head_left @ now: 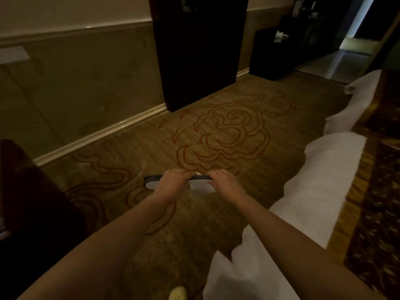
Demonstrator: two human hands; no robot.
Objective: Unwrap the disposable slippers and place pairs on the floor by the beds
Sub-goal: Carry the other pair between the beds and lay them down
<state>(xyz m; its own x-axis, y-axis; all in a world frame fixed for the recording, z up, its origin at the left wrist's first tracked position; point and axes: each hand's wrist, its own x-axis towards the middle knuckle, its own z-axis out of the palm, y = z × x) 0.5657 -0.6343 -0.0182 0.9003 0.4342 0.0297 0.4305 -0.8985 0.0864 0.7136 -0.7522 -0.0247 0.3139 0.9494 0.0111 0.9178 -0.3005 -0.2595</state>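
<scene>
A flat pair of disposable slippers [151,183], white with a dark edge, is held sideways above the patterned carpet [227,131] in the middle of the view. My left hand [173,182] grips the pair near its middle, fingers curled over the top edge. My right hand [225,184] grips the right end the same way. The bed [324,169] with white sheets runs along the right side, close to my right arm. Whether a wrapper is on the slippers I cannot tell in the dim light.
A dark cabinet [199,50] stands against the wall ahead. Dark furniture [32,202] sits at the left edge. A low dark table [275,53] with a tissue box is at the far right, beside a lit doorway [355,50]. My shoe tip [178,293] shows at the bottom.
</scene>
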